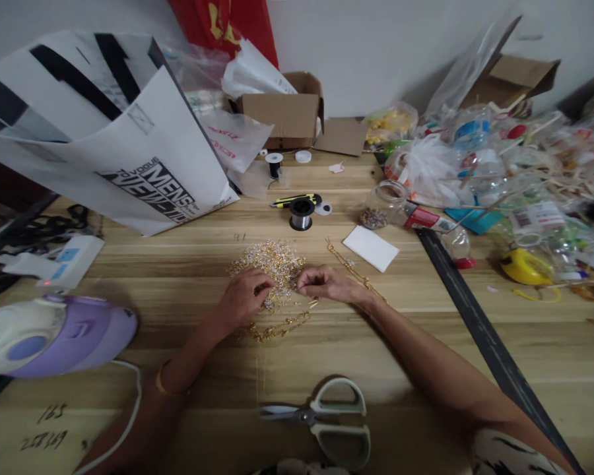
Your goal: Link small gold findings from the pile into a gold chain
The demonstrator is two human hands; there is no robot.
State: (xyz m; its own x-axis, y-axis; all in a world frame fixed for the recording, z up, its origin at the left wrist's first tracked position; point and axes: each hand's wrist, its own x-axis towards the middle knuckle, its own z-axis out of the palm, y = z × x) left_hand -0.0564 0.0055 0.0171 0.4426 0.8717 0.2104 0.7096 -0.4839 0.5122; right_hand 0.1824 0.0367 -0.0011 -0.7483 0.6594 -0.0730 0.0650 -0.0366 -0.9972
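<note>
A heap of small gold and clear beads lies on the wooden table between my hands. My left hand rests at the heap's lower left, its fingers curled and closed; anything in them is too small to make out. On the right side of the heap, my right hand is pinched shut, and I cannot see what it holds. A gold beaded strand lies just below the heap. Another gold chain runs beneath my right wrist. Closer to me lie scissors with pale handles, blades apart.
Behind the heap stand a spool of wire, a yellow-black utility knife and a jar of beads. A white card lies right of them. A paper bag and a purple appliance stand left; cluttered plastic bags fill the right.
</note>
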